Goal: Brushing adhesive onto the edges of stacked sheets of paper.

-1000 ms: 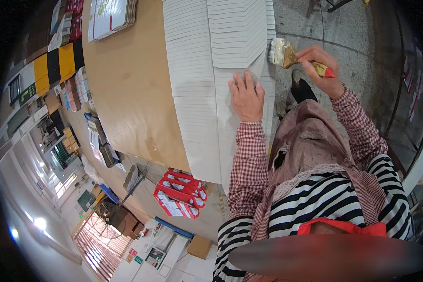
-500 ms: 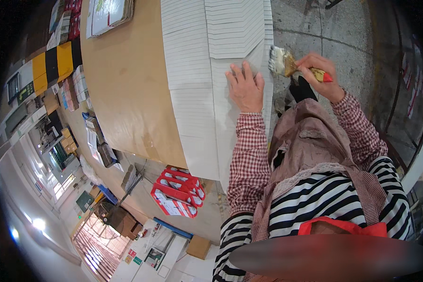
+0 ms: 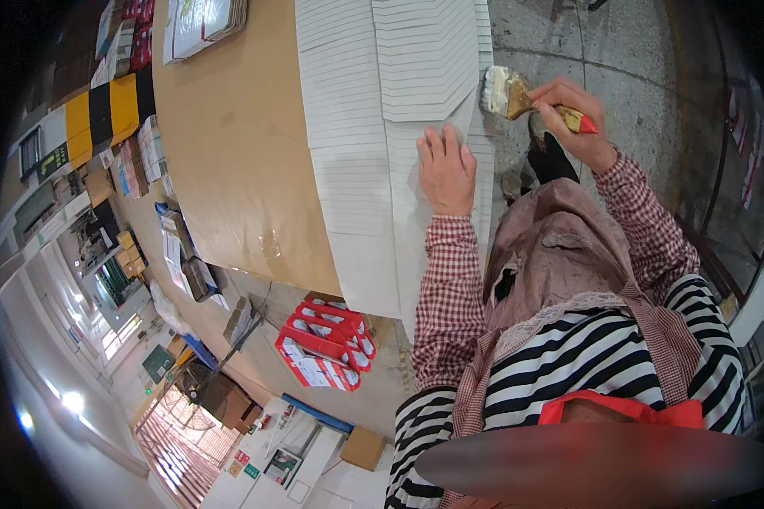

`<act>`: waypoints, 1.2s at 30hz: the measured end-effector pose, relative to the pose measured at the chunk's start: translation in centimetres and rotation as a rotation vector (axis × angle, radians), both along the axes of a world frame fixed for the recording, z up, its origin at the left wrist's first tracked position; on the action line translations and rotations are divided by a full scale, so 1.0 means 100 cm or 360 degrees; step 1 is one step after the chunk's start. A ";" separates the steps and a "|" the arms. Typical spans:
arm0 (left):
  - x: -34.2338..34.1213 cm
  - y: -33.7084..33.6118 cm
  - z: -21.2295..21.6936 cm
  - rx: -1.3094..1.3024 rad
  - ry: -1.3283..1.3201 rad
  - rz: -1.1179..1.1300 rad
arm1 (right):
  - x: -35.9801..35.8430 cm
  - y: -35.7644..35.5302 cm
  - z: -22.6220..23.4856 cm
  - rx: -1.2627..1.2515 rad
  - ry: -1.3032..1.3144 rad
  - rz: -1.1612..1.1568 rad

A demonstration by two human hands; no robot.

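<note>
A long spread of overlapping white paper sheets (image 3: 356, 127) lies fanned along the edge of a brown table (image 3: 229, 144). My left hand (image 3: 446, 170) rests flat on the sheets near their edge, fingers together. My right hand (image 3: 579, 127) grips the wooden handle of a wide paintbrush (image 3: 508, 92) whose white, paste-covered bristles touch the right edge of the sheets. Both arms wear red checked sleeves.
A stack of printed sheets (image 3: 204, 21) lies at the table's far end. Red and white boxes (image 3: 323, 343) sit stacked below the table edge. Grey concrete floor (image 3: 637, 68) lies to the right. Piles of printed stock (image 3: 136, 157) line the left side.
The brush has shifted slightly along the sheets' right edge; my left hand stays pressed on the paper in nearly the same place.
</note>
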State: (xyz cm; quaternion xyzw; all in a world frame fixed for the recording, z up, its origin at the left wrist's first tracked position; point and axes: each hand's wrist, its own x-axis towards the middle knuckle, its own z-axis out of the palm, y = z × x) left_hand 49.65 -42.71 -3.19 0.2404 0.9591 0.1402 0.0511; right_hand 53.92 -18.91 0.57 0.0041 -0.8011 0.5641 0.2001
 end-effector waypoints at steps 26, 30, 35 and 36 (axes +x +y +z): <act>0.056 -0.028 -0.007 -0.0166 0.0178 0.0166 | 0.039 -0.024 0.017 0.0056 0.0057 -0.0029; 0.045 -0.040 -0.008 -0.0096 0.0115 0.0070 | 0.042 -0.041 0.001 -0.0001 0.0023 -0.0012; 0.036 -0.033 -0.004 -0.0035 0.0100 0.0029 | 0.077 -0.052 0.007 -0.0072 -0.0152 0.0068; 0.037 -0.037 -0.008 -0.0037 0.0138 0.0018 | 0.084 -0.052 0.013 -0.0102 -0.0188 0.0090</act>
